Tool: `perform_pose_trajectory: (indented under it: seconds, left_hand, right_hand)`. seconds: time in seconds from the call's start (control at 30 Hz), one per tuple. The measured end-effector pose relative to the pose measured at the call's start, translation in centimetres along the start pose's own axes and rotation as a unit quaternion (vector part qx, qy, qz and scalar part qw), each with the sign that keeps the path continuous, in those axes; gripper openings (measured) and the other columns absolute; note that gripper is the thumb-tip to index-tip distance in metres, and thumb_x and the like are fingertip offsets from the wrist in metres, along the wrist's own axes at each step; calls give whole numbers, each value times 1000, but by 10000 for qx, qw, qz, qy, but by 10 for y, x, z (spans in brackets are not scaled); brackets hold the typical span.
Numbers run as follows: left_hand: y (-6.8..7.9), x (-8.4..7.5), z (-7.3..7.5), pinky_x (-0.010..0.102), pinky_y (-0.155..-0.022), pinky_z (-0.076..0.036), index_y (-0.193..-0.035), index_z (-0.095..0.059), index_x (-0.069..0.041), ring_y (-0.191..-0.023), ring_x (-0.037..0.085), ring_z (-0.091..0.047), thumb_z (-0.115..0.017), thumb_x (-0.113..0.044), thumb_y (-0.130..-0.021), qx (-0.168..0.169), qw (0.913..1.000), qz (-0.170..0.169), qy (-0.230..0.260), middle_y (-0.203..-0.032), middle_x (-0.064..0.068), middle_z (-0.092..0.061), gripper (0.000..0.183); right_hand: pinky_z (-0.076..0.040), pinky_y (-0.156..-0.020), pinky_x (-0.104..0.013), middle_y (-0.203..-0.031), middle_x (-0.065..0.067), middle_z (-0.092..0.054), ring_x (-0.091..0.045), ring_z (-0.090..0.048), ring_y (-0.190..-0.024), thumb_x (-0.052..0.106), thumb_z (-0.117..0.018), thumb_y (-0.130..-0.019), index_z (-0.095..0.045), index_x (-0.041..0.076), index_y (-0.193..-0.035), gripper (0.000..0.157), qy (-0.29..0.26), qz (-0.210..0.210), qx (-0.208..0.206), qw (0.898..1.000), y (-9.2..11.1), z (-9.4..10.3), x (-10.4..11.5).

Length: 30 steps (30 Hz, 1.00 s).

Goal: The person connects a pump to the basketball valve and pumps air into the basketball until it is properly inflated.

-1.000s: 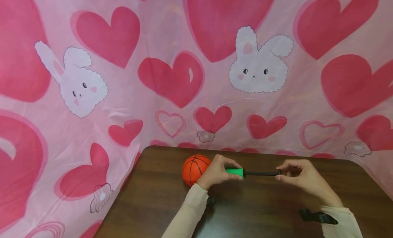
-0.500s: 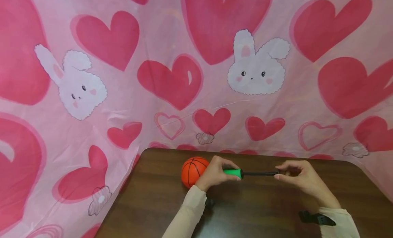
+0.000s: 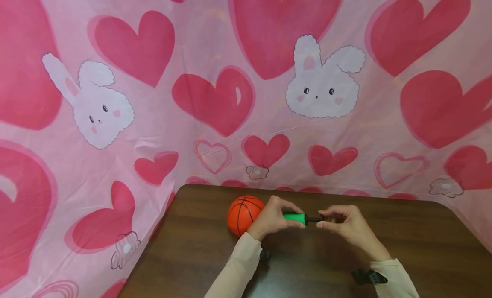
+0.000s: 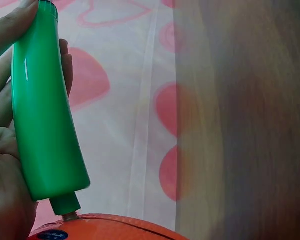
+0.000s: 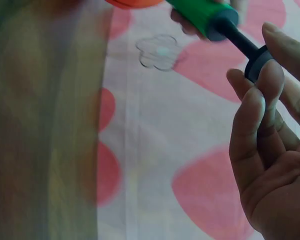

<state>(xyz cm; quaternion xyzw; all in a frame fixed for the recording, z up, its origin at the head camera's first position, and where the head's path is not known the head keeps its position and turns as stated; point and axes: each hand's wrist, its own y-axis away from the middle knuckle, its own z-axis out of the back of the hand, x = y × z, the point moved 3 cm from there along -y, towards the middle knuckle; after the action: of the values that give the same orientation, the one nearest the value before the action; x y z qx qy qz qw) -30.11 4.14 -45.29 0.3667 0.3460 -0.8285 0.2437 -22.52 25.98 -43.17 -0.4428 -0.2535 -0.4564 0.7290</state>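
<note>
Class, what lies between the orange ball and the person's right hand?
In the head view, going from the orange ball rightward: the left hand holding the green pump, then the pump's black rod, which reaches the right hand.

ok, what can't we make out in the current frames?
Head: far left end of the green pump, hidden by the left hand.
Head: dark object by the left sleeve, partly covered by it, too small to identify.
Left wrist: thin nozzle's tip, hidden by the orange ball; ball cut off by bottom edge.
Right wrist: part of the black knob, behind the right hand's fingers; table grain, blurred.
</note>
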Motion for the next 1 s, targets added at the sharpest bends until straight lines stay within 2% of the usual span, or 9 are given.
perform_pose_trajectory:
  seconds: [0.17, 0.47, 0.73, 1.0]
  left_hand:
    - [1, 0, -3, 17, -64, -56, -100, -84, -10, -70, -4, -57, -94, -15, -76, 39, 10000, -39, -81, -91, 0, -82, 27]
    - [2, 0, -2, 16, -64, -56, -101, -84, -12, -69, -4, -58, -94, -17, -77, 90, 9997, 16, -222, -91, -3, -81, 26]
    - [2, -3, -2, 17, -67, -57, -103, -84, -10, -71, -4, -59, -94, -15, -77, 144, 9998, -15, -117, -93, 1, -82, 28]
    - [0, -4, 1, 18, -66, -58, -104, -84, -11, -72, -3, -61, -93, -15, -78, 92, 9999, 46, -110, -95, 1, -82, 28]
  right_hand:
    - [-47, -46, -25, -71, 5, -71, -3, -54, -55, 1, -86, -81, -80, -1, -102, 22, -55, -31, 2, 10000, -1, -12, -1]
    - [-50, -50, -25, -71, 8, -69, -1, -56, -57, 5, -87, -81, -79, 1, -99, 20, 173, -110, 73, 9998, -1, -12, -3]
    - [-49, -50, -25, -70, 8, -69, -3, -56, -56, 7, -88, -81, -79, 14, -97, 20, 439, 250, 36, 9987, 0, -7, -1]
    - [-46, -48, -24, -70, 8, -69, -5, -56, -54, 1, -88, -78, -79, 15, -96, 24, 400, 407, 22, 9984, 3, 14, 2]
